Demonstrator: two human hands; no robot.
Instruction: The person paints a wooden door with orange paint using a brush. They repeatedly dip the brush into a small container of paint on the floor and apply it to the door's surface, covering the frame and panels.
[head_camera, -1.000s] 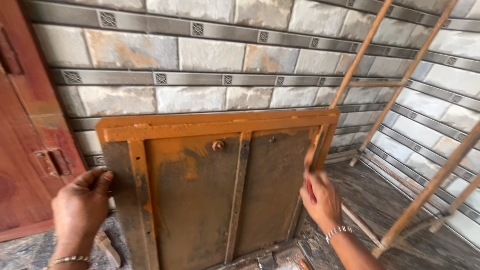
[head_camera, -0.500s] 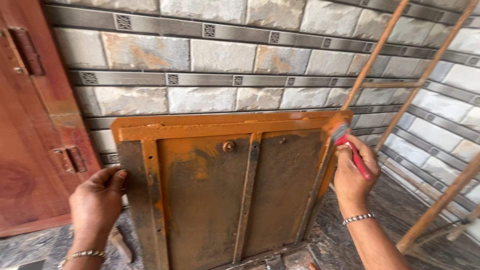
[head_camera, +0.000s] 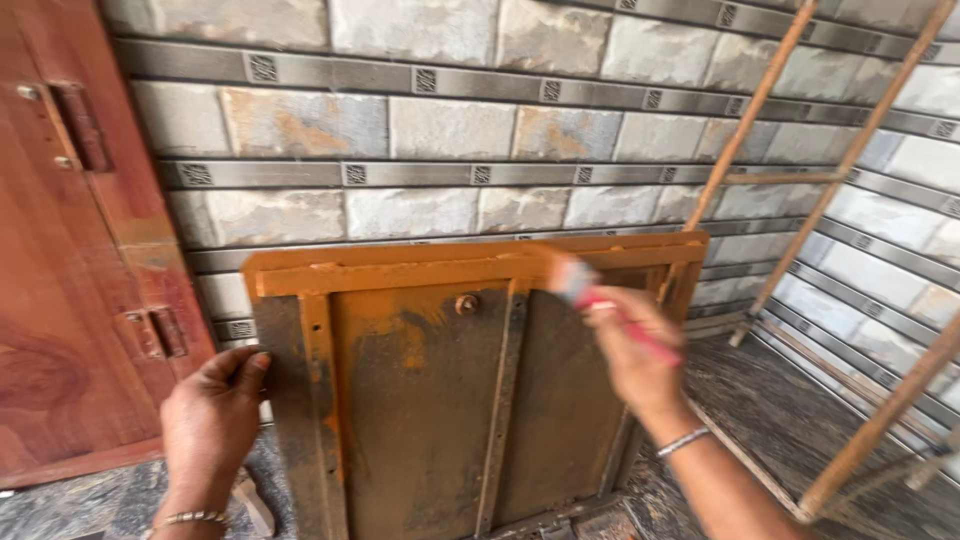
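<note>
Leftmost, a reddish wooden door (head_camera: 60, 300) w/ metal hinges stands against the tiled wall (head_camera: 430, 120). Next, the left hand (head_camera: 210, 420) is closed round the left edge of the metal panel (head_camera: 430, 400), fingers hooked over the side rail, thumb on the face. Panel stands upright on the stone floor (head_camera: 760, 400), leaning back on the wall; dark rusty steel w/ ribs and a bolt near the top, top rail and parts of the left rail coated orange. Judging by look: stiff, fairly heavy, won't flex, but edges prob sharp and the orange coat looks wet, so slippery and smeary there. Best hold is the unpainted lower side rails, one hand per side, not the top. Right of centre, the right hand (head_camera: 630, 350) grips a paintbrush (head_camera: 610, 310) w/ a red handle, bristles at the top rail, blurred. Far right, a rusty rod frame (head_camera: 830, 180) leans on the wall, apart from the panel.
</note>
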